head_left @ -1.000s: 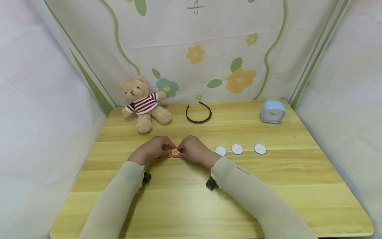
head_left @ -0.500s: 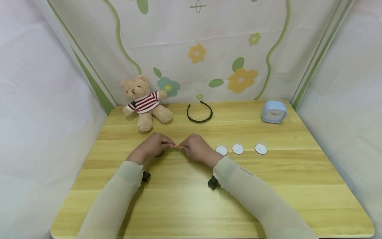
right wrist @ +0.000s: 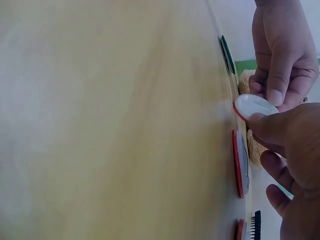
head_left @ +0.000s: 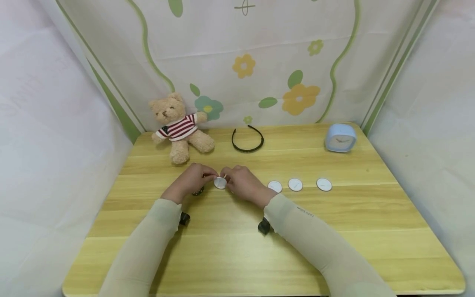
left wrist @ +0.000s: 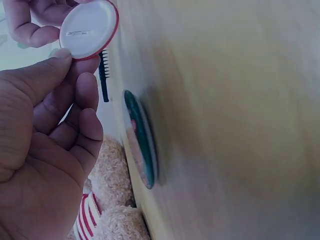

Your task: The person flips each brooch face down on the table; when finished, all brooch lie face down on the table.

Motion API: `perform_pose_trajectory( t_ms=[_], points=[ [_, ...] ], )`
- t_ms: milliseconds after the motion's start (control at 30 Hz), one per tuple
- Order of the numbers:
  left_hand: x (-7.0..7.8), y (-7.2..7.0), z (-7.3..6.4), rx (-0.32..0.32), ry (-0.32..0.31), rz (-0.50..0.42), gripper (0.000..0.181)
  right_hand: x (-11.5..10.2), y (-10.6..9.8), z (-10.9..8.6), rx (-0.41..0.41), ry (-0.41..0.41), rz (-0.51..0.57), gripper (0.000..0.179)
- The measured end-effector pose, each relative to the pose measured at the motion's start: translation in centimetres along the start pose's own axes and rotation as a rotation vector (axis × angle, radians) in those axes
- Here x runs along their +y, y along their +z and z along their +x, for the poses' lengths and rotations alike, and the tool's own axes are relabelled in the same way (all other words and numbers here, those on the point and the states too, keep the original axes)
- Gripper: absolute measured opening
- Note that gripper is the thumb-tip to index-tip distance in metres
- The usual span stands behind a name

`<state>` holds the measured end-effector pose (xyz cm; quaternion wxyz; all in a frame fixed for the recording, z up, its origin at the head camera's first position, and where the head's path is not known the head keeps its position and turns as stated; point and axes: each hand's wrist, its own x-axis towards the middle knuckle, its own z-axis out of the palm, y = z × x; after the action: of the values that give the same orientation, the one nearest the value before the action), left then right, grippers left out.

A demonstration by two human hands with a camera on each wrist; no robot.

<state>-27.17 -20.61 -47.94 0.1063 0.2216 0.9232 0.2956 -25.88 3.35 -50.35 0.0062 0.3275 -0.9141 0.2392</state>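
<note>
Between both hands is a small round disc point(head_left: 220, 182), its white side facing me, with a red rim and a tiny printed line. My left hand point(head_left: 193, 180) pinches its left edge between thumb and fingers. From the right, my right hand point(head_left: 245, 185) pinches the opposite edge, its thumb point(right wrist: 267, 127) on the white face. A dark green disc point(left wrist: 140, 142) lies on the table beside my left hand, partly covered by it in the head view. Close under my right hand, the right wrist view shows another red-rimmed disc point(right wrist: 241, 162) lying flat.
To the right, white discs point(head_left: 295, 185) lie in a row on the wooden table point(head_left: 230, 255). Along the back are a teddy bear point(head_left: 179, 128) in a striped shirt, a black headband point(head_left: 248, 149) and a blue clock point(head_left: 340, 138). Fabric walls enclose the table.
The disc in my hands has been turned over: its orange-red picture side showed first, then its edge, now its white side. Both hands have shifted slightly away from me.
</note>
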Motion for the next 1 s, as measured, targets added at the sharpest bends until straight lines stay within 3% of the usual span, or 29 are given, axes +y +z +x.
perform_pose_trajectory(
  t_ms=[100,267,433,1000],
  points=[
    [0.0,0.1,0.0,-0.004,-0.009,-0.02,0.014,0.2,0.0,0.1,-0.021,0.023,0.028,0.026],
    [-0.3,0.3,-0.2,-0.065,-0.031,-0.075,0.018,0.4,-0.2,0.2,-0.091,0.07,0.155,0.026],
    [-0.7,0.5,-0.5,-0.099,-0.003,-0.056,0.022,0.5,-0.4,0.3,-0.128,0.089,0.25,0.026],
    [-0.9,0.2,-0.5,-0.146,-0.046,-0.026,0.021,0.7,-0.1,1.1,-0.169,-0.042,0.132,0.024]
  ],
)
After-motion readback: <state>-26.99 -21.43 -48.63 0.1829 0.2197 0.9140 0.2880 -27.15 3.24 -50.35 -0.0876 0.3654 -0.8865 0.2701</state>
